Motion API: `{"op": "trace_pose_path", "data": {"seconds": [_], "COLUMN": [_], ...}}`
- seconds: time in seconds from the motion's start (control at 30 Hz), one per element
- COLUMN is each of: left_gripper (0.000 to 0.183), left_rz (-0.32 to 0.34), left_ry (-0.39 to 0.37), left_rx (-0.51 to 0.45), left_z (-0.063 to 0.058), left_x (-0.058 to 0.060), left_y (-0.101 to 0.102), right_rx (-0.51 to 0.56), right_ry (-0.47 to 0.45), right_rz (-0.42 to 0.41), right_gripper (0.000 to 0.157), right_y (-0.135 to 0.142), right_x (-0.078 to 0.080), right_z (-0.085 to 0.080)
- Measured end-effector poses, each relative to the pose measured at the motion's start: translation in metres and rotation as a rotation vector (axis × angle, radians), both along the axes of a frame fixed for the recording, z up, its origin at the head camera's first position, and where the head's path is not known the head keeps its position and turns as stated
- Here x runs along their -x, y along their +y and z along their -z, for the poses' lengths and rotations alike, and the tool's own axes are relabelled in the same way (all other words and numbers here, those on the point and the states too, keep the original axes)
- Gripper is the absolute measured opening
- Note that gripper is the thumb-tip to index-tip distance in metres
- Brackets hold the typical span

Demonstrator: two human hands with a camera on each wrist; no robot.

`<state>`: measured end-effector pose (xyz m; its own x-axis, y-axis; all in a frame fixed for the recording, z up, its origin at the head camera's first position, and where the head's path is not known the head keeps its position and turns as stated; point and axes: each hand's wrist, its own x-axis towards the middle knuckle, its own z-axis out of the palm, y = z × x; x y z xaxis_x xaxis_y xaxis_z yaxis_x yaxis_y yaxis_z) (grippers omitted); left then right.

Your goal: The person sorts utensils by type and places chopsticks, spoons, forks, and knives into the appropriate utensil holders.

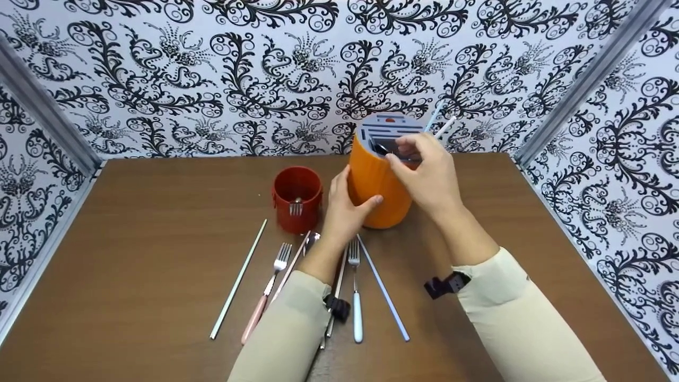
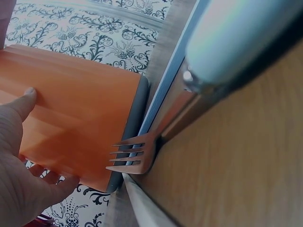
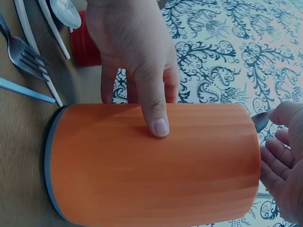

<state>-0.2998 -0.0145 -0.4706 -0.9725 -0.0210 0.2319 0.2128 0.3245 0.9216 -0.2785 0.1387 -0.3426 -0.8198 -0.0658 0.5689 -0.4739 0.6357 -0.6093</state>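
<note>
Head: our left grip was wrapped round the orange holder, upright on the tabletop, just right of the red cup. Right grip pinched a likely spoon at its slotted top. Our call: brace the holder, align with the slot, don't force it. Left wrist: base sat flat, holder's long axis vertical. Right wrist: spoon's bowl end pointed up past the rim, axis roughly along the holder's; handle hidden.
</note>
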Motion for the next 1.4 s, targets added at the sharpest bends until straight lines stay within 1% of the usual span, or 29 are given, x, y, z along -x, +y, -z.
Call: {"op": "trace_pose_path", "data": {"seconds": [0.23, 0.4, 0.73, 0.9, 1.1, 1.3, 1.4], "left_gripper": [0.095, 0.096, 0.096, 0.096, 0.096, 0.096, 0.096], "left_rz": [0.000, 0.005, 0.015, 0.012, 0.004, -0.004, -0.004], "left_ry": [-0.004, 0.000, 0.000, 0.000, 0.001, 0.004, 0.013], "left_rx": [0.001, -0.004, -0.021, -0.024, -0.021, -0.016, -0.017], "left_z": [-0.001, 0.000, 0.003, 0.002, 0.002, 0.001, 0.002], "left_x": [0.000, -0.001, 0.000, 0.000, -0.001, -0.001, 0.000], "left_y": [0.000, 0.000, 0.000, 0.000, 0.000, 0.000, 0.000], "right_rx": [0.075, 0.121, 0.178, 0.204, 0.236, 0.234, 0.215], "right_ry": [0.069, 0.075, 0.001, -0.033, -0.108, -0.181, -0.226], "right_rz": [-0.009, -0.017, 0.012, 0.009, 0.012, 0.013, 0.003], "right_gripper": [0.026, 0.025, 0.024, 0.026, 0.028, 0.030, 0.034], "right_y": [0.005, 0.009, 0.018, 0.022, 0.024, 0.026, 0.026], "right_x": [-0.011, -0.019, -0.036, -0.043, -0.048, -0.051, -0.052], "right_z": [0.006, 0.016, 0.042, 0.057, 0.071, 0.082, 0.089]}}
